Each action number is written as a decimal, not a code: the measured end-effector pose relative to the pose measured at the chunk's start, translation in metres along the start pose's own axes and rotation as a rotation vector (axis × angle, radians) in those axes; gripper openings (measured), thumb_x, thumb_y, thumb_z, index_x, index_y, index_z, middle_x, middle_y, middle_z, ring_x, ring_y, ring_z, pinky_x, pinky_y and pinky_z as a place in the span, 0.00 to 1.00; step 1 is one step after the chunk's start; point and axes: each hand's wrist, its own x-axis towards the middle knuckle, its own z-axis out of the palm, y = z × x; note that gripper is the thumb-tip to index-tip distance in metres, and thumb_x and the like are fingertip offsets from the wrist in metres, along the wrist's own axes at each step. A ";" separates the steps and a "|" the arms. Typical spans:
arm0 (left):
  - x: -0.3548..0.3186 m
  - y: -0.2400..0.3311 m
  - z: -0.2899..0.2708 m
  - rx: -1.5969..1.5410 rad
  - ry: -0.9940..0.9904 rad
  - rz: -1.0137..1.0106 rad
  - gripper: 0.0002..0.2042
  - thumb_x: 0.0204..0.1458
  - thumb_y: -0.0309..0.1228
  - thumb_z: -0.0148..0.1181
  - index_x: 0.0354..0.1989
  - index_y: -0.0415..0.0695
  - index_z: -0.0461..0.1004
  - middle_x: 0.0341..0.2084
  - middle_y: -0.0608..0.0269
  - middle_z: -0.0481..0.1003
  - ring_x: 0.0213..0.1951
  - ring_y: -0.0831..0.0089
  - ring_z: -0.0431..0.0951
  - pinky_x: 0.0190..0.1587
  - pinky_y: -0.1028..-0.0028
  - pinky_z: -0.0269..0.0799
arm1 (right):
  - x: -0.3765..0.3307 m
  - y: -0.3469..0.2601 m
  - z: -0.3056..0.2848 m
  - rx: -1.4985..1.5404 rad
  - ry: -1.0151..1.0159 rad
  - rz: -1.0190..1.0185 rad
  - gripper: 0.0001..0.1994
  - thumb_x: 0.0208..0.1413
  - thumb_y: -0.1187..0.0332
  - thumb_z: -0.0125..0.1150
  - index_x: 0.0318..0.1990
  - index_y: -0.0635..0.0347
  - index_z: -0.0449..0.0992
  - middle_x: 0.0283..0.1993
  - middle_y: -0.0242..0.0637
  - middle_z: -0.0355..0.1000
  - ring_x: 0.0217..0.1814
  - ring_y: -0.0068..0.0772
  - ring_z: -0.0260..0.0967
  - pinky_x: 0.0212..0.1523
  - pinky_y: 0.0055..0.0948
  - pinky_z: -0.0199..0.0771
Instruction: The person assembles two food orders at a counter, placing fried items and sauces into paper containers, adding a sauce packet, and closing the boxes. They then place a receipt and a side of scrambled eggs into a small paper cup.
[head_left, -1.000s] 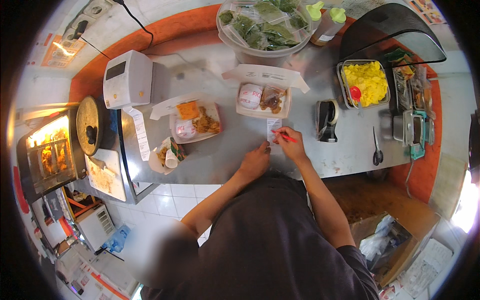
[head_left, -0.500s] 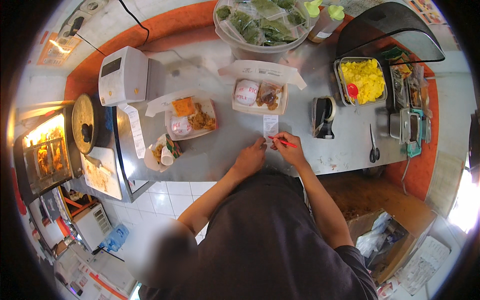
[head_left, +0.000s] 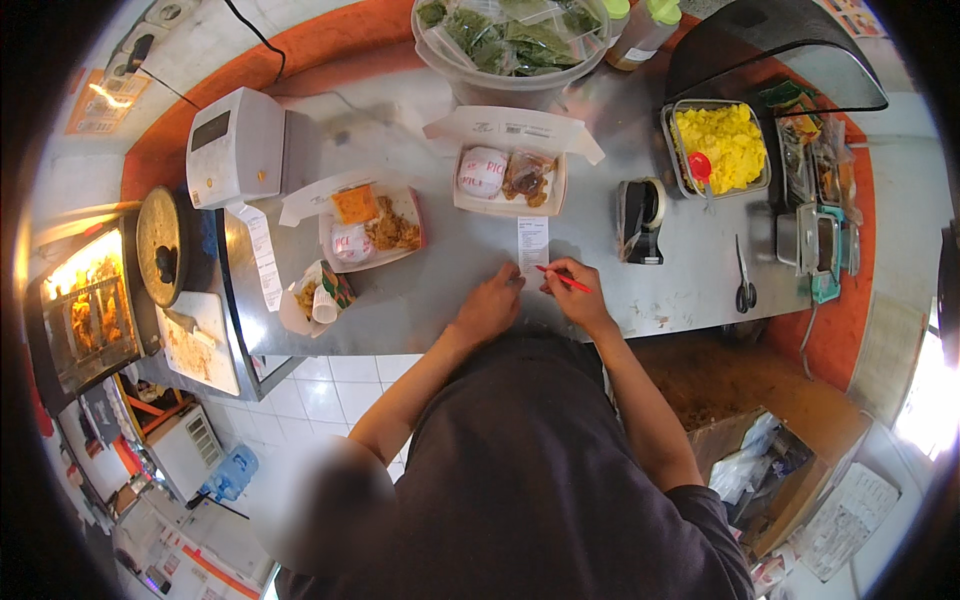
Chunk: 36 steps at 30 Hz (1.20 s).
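A narrow white printed receipt [head_left: 533, 236] lies on the metal counter in front of me. In my right hand [head_left: 584, 303] is a red pen [head_left: 572, 283], gripped between the fingers, its tip over the receipt's right edge. My left hand [head_left: 488, 305] is closed at the receipt's lower left edge with its fingers curled; what they pinch, if anything, is hidden. Just beyond the receipt stands an open food box [head_left: 511, 204] with a wrapped round bundle [head_left: 482, 173] and a bagged brown portion on fried food [head_left: 529, 178]. Another open box [head_left: 375, 258] to the left holds fried chicken, an orange packet and a wrapped bundle.
A label printer [head_left: 236, 150] with a hanging paper strip [head_left: 257, 255] stands left, near a small snack box [head_left: 300, 313]. At the back is a tub of bagged greens [head_left: 507, 85]. To the right are a tape dispenser [head_left: 640, 225], scissors [head_left: 745, 285] and a container of yellow food [head_left: 722, 148].
The view has shifted a little, so the counter items sit slightly higher and further left. Both hands stay at the receipt, with the pen still in my right hand.
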 end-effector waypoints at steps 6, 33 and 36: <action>0.040 0.008 -0.095 -0.059 0.592 0.055 0.22 0.53 0.22 0.65 0.59 0.42 0.76 0.58 0.48 0.71 0.60 0.49 0.72 0.62 0.56 0.70 | 0.025 -0.026 -0.041 -0.675 0.199 -0.183 0.20 0.61 0.79 0.55 0.62 0.68 0.70 0.64 0.59 0.68 0.68 0.57 0.65 0.67 0.45 0.68; 0.080 -0.034 -0.112 -0.320 0.359 -0.102 0.46 0.40 0.40 0.84 0.70 0.48 0.64 0.67 0.42 0.59 0.71 0.47 0.60 0.73 0.47 0.57 | 0.092 -0.047 -0.015 -0.161 0.081 -0.232 0.32 0.59 0.61 0.71 0.70 0.51 0.66 0.60 0.50 0.60 0.68 0.51 0.61 0.71 0.42 0.62; 0.061 -0.016 -0.127 -0.308 0.342 -0.210 0.47 0.42 0.38 0.82 0.73 0.49 0.61 0.64 0.46 0.64 0.68 0.50 0.65 0.70 0.51 0.62 | 0.087 -0.068 -0.026 0.015 0.063 -0.132 0.31 0.63 0.57 0.68 0.71 0.51 0.65 0.58 0.46 0.61 0.67 0.45 0.61 0.71 0.40 0.62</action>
